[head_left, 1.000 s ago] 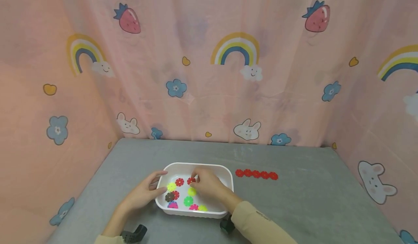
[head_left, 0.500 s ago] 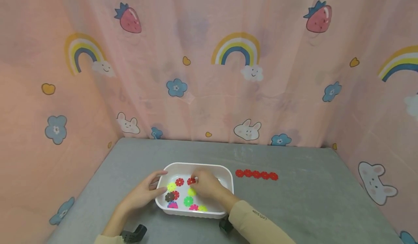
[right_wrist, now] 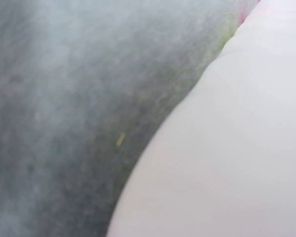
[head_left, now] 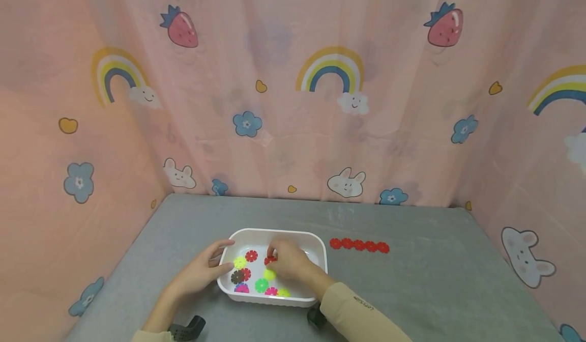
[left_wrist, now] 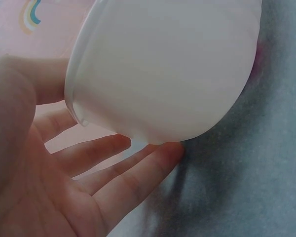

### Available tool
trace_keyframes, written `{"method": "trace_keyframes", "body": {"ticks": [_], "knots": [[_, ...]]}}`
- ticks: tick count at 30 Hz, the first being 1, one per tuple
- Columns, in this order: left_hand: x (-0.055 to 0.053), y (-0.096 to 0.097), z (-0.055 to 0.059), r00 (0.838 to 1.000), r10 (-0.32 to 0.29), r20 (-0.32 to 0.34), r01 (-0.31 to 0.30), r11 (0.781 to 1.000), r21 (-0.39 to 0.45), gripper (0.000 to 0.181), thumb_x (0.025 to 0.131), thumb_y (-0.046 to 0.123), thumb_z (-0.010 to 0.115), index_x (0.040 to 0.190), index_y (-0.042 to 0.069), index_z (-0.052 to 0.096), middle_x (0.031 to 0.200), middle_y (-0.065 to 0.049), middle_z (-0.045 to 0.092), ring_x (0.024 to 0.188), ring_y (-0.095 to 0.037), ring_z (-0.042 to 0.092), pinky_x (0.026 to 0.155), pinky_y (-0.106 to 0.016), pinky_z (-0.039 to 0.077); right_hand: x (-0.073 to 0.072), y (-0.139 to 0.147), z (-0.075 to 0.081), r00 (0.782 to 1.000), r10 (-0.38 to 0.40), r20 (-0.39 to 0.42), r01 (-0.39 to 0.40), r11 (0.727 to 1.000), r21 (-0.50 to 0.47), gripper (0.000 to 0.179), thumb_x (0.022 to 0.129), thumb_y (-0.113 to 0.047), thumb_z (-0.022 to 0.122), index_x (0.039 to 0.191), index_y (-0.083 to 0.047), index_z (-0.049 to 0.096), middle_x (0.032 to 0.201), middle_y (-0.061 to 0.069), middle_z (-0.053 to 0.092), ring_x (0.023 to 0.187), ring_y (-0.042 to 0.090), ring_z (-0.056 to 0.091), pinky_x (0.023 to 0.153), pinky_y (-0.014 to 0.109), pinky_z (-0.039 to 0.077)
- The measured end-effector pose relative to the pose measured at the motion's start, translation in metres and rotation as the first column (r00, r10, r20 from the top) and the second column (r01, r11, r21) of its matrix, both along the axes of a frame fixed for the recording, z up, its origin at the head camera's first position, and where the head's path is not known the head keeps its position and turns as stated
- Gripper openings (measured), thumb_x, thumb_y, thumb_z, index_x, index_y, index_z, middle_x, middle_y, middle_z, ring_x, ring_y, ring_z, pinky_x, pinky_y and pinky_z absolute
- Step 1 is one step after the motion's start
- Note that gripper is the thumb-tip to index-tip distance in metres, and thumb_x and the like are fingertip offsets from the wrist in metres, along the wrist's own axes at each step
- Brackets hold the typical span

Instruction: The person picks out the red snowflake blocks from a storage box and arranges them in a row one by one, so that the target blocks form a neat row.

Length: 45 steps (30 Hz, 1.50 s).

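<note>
The left hand (head_left: 201, 269) holds the white tray (head_left: 256, 298) by its end, fingers spread against the outer wall. Inside, the right hand (head_left: 290, 258) pinches a red disc (head_left: 269, 261) at its fingertips (a yellow disc (head_left: 269, 275) lies just beside). Five red discs (head_left: 359, 245) form a row on the grey table (head_left: 435, 276).

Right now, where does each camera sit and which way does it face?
Head: worn on the head, facing forward and down at the white rectangular plastic tray; left hand, right hand and beige fabric sleeves show.
Left wrist: on that wrist, facing the tray's outer wall; the left hand's fingers and palm show.
Right wrist: on that wrist, facing the tray's outside and grey tabletop; no hand shows.
Shared: both wrist views show tray and tabletop.
</note>
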State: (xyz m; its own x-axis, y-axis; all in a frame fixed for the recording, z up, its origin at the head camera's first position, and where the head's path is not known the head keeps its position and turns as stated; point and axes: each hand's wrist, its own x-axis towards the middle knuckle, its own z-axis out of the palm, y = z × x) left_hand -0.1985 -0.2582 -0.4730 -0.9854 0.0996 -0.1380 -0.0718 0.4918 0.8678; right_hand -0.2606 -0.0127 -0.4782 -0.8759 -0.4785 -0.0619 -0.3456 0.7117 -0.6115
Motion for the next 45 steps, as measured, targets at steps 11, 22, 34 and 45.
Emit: {"method": "trace_keyframes", "body": {"ticks": [11, 22, 34, 45], "knots": [[0.000, 0.001, 0.000, 1.000, 0.006, 0.006, -0.006, 1.000, 0.007, 0.059, 0.095, 0.025, 0.073, 0.148, 0.018, 0.048, 0.155, -0.025, 0.040, 0.138, -0.051, 0.043, 0.104, -0.061, 0.045, 0.002, 0.002, 0.000, 0.999, 0.035, -0.003, -0.035, 0.999, 0.011, 0.020, 0.085, -0.015, 0.082, 0.093, -0.018, 0.064, 0.085, -0.005, 0.054, 0.082, 0.012, 0.051, 0.071, 0.027, 0.049], [0.002, 0.002, 0.001, 1.000, 0.006, 0.002, -0.006, 1.000, 0.006, 0.059, 0.095, 0.024, 0.073, 0.148, 0.017, 0.048, 0.154, -0.025, 0.041, 0.138, -0.052, 0.043, 0.105, -0.061, 0.044, 0.004, 0.008, 0.002, 0.999, -0.004, 0.049, 0.009, 0.995, -0.097, 0.016, 0.089, -0.010, 0.077, 0.092, -0.017, 0.062, 0.081, -0.003, 0.056, 0.074, 0.014, 0.055, 0.062, 0.025, 0.050], [0.002, 0.000, 0.002, 1.000, -0.004, -0.001, 0.004, 1.000, 0.006, 0.060, 0.095, 0.026, 0.073, 0.149, 0.016, 0.046, 0.157, -0.026, 0.037, 0.138, -0.052, 0.043, 0.105, -0.060, 0.044, 0.006, 0.018, 0.017, 0.998, -0.025, 0.053, 0.032, 0.988, -0.150, 0.015, 0.088, -0.016, 0.079, 0.090, -0.018, 0.064, 0.083, -0.005, 0.059, 0.075, 0.015, 0.059, 0.063, 0.025, 0.053], [0.001, 0.002, 0.000, 1.000, 0.003, -0.008, -0.004, 1.000, -0.016, 0.059, 0.095, 0.026, 0.073, 0.148, 0.016, 0.047, 0.157, -0.027, 0.037, 0.139, -0.051, 0.042, 0.108, -0.061, 0.041, 0.010, 0.043, 0.034, 0.997, 0.037, -0.067, -0.049, 0.983, -0.179, 0.012, 0.090, -0.007, 0.075, 0.089, -0.016, 0.066, 0.074, -0.006, 0.057, 0.069, 0.012, 0.054, 0.057, 0.022, 0.049]]}}
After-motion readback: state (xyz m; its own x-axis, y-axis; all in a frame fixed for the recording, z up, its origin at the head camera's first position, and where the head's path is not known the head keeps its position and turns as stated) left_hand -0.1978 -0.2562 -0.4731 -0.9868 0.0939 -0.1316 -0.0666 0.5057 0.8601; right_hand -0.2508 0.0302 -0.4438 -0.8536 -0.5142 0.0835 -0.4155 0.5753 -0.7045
